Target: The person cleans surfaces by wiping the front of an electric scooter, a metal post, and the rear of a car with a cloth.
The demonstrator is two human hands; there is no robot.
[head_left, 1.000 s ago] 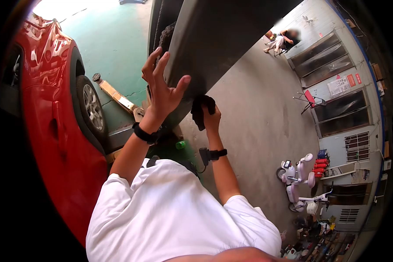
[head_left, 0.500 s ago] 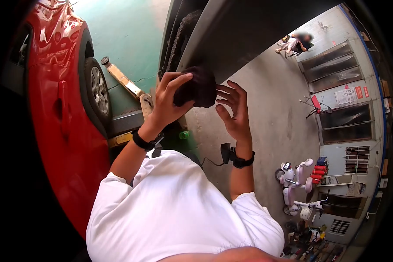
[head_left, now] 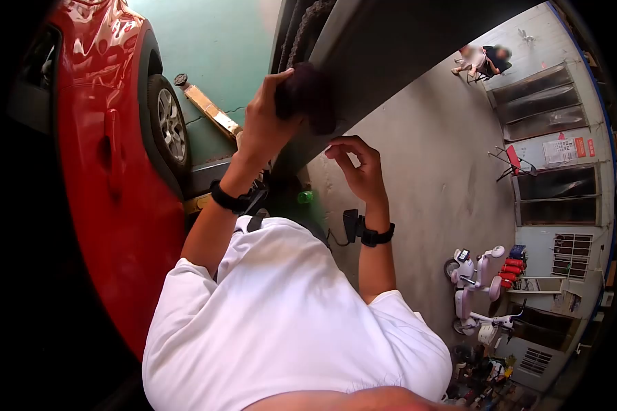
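My left hand (head_left: 267, 123) is closed on a dark, bunched cloth (head_left: 307, 92), holding it up against the side of a large dark beam (head_left: 380, 51). Just right of and below the cloth, my right hand (head_left: 353, 164) is raised with its fingers curled and the fingertips close to the thumb. Whether anything small is between them cannot be made out. Both wrists carry black straps with small devices. A chain (head_left: 298, 31) runs along the left side of the beam.
On the left stands a red car (head_left: 99, 205), with a lift arm (head_left: 212, 109) beside its wheel. A green object (head_left: 305, 197) lies low behind my hands. Seated people (head_left: 483, 60), a folding chair (head_left: 515, 161) and a pale scooter (head_left: 476, 281) are at the right.
The cloth passed from my right hand to my left, which has moved up along the beam with it. My right hand spread open after letting go, then curled its fingers in.
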